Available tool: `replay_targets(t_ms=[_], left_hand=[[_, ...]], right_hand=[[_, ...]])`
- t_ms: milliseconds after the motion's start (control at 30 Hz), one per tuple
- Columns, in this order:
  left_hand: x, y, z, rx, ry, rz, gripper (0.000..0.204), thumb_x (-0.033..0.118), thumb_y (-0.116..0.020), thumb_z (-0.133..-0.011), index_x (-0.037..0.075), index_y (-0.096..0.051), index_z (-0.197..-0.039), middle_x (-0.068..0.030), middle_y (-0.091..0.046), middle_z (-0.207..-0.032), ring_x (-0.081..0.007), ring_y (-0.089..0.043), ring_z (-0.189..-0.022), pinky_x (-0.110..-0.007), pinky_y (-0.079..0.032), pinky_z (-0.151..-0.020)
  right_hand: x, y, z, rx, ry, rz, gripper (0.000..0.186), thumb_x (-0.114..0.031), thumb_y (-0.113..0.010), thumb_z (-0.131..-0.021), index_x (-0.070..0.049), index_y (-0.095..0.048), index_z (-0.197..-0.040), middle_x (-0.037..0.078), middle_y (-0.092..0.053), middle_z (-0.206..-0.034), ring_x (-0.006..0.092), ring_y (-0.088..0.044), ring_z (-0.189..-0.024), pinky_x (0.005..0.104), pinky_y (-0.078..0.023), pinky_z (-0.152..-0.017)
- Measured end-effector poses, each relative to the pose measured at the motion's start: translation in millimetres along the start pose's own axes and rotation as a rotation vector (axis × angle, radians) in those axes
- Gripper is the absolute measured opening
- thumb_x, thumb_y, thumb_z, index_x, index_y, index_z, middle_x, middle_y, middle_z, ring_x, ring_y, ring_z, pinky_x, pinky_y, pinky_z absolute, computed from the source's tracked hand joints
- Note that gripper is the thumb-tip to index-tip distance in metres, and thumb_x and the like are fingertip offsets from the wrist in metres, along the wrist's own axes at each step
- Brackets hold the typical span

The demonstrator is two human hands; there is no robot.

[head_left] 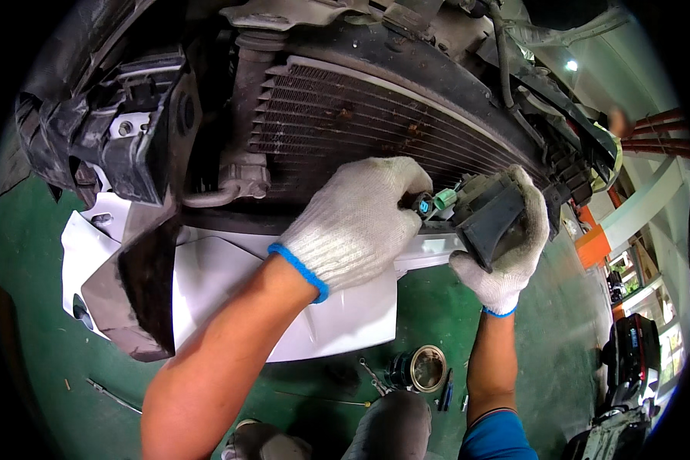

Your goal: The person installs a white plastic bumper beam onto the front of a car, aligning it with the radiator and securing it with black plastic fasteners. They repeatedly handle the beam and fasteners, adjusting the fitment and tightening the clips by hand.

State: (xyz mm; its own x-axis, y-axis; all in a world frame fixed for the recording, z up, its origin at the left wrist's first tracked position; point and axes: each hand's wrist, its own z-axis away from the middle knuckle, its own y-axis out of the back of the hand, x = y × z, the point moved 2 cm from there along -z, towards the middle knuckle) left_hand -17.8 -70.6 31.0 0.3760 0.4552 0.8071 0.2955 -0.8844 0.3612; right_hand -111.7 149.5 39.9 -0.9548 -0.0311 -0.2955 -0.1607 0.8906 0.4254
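Observation:
White knit gloves with blue cuffs cover both my hands. My left hand (pixel 360 215) is closed, pinching a small dark wiring plug (pixel 423 205) whose blue inner face shows. Just right of the plug, a small gap apart from it, a green connector socket (pixel 445 199) sticks out from a black car horn (pixel 492 221) with a flared mouth. My right hand (pixel 530 238) wraps round the horn from the right, thumb below and fingers over the top. Behind both hands spreads a finned condenser (pixel 353 115) at the car's open front.
A white body panel (pixel 337 330) lies below my left forearm. On the green floor (pixel 437 307) are an open can (pixel 428 368), a wrench (pixel 372 376) and pliers (pixel 446 391). Black brackets (pixel 138 115) jut out at left. Another person (pixel 613 142) stands at far right, above a dark car (pixel 634 349).

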Motion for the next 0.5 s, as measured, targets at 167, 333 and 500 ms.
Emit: replay_targets(t_ms=[167,333,500], left_hand=[[1,-8,-1,0.072,-0.030,-0.059,0.035,0.016,-0.066,-0.082,-0.004,-0.070,-0.111,-0.0235,-0.073,-0.103,-0.0370,-0.072,-0.094,-0.042,-0.056,-0.088],[8,-8,5,0.109,0.021,-0.237,0.034,0.019,-0.065,-0.083,-0.002,-0.073,-0.109,-0.0228,-0.073,-0.102,-0.0391,-0.072,-0.095,-0.044,-0.056,-0.087],[11,-6,10,0.120,0.045,-0.364,0.032,0.018,-0.063,-0.086,0.002,-0.073,-0.111,-0.0191,-0.074,-0.105,-0.0389,-0.071,-0.098,-0.046,-0.056,-0.088]], right_hand=[[1,1,4,-0.036,0.054,0.088,0.107,-0.013,-0.095,-0.062,0.001,-0.039,-0.153,0.026,-0.043,-0.154,0.0366,-0.060,-0.130,0.0478,-0.054,-0.107],[1,0,2,-0.026,0.159,0.220,0.108,-0.008,-0.087,-0.053,0.005,-0.044,-0.151,0.023,-0.050,-0.152,0.0347,-0.054,-0.138,0.0475,-0.047,-0.114],[5,-3,6,-0.049,0.271,0.273,0.104,-0.007,-0.091,-0.056,0.005,-0.046,-0.149,0.027,-0.047,-0.154,0.0388,-0.053,-0.140,0.0492,-0.046,-0.115]])
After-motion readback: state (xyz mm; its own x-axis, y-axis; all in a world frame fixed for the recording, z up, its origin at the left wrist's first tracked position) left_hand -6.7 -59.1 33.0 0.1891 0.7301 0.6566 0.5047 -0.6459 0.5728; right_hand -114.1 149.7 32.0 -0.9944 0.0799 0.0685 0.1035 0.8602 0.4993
